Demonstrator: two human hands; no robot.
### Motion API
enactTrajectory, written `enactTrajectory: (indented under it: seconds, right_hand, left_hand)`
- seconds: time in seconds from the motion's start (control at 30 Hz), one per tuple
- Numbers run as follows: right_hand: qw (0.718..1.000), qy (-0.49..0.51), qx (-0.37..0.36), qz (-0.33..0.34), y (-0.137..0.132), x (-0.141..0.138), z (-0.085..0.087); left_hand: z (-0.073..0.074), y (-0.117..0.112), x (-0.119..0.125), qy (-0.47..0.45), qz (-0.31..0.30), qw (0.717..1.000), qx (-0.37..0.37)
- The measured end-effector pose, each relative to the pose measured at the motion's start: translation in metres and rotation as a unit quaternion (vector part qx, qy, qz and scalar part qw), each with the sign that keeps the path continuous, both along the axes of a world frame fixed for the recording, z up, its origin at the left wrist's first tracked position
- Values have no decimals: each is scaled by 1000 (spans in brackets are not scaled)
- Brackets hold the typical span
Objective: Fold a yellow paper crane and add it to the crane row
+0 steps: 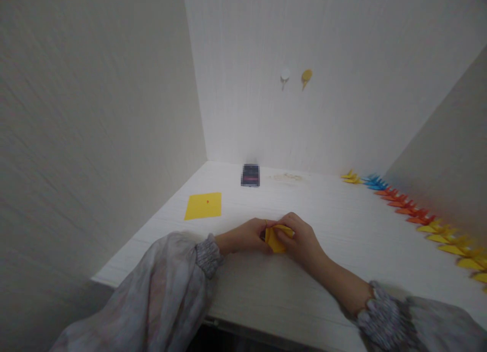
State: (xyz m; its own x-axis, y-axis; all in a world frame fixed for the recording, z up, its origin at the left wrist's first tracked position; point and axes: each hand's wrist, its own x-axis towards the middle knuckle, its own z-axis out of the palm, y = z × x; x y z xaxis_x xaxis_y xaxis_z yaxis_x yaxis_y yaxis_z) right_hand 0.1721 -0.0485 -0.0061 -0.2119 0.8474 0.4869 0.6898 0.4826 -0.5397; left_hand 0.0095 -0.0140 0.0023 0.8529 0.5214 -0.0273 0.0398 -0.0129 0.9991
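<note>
A small folded piece of yellow paper [274,240] is held between both hands above the near middle of the white table. My left hand [251,234] grips its left edge, the thumb and fingers closed on it. My right hand [300,236] pinches the paper from the right, with fingers across its top and front. Parts of the paper are covered by the fingers, so its full folded shape does not show. A flat yellow square sheet [201,206] with a small orange spot lies on the table to the left, beyond my left hand.
A dark, blurred rectangular object [250,175] sits near the back wall. Along the right side runs a row of folded paper cranes, with yellow [445,238], red [405,205] and blue [375,182] ones. Two hooks [306,76] are on the back wall. Walls enclose the table [323,200].
</note>
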Motion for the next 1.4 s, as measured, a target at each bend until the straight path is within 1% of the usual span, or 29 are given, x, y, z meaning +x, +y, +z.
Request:
enactTrajectory:
  seconds: [0.1,0.2,0.27,0.37,0.47,0.57,0.63,0.73,0.8,1.03,1.23,1.4]
  right_hand:
    - [1000,17,5,2,0,-1,0]
    - [999,32,2,-3,-1,-1,1]
    - [999,41,-10,-13,-2,-2,1]
    - [998,53,-37,-23,-3,-1,1]
    - [996,65,-57,-21,-2,0,0]
    - [995,76,-57,-10,-1,1,-2]
    - [995,79,-56,-3,0,2,-3]
    - [994,91,-65,6,1,3,-6]
    - [992,101,-76,10,1,3,-8]
    - [987,133,-94,10,1,3,-8]
    - [983,160,-88,31,0,2,-5]
    - [979,176,-98,29,-1,1,-5]
  left_hand:
    - [-1,0,0,4,-10,1000,14]
    - [-2,0,0,-6,-22,1000,10]
    - [-2,0,0,-11,-30,999,0]
    - [-1,0,-1,-6,-27,1000,-11]
    - [0,-1,0,-18,-24,999,-41]
    - [1,-2,1,-44,-23,995,-81]
    - [2,-3,2,-52,-5,993,-108]
    - [1,-3,3,-50,61,986,-149]
    - [0,-3,3,-48,90,981,-167]
    - [-4,-1,4,-93,100,968,-209]
    - [0,-2,4,-85,109,968,-209]
    - [0,-1,6,-94,114,970,-193]
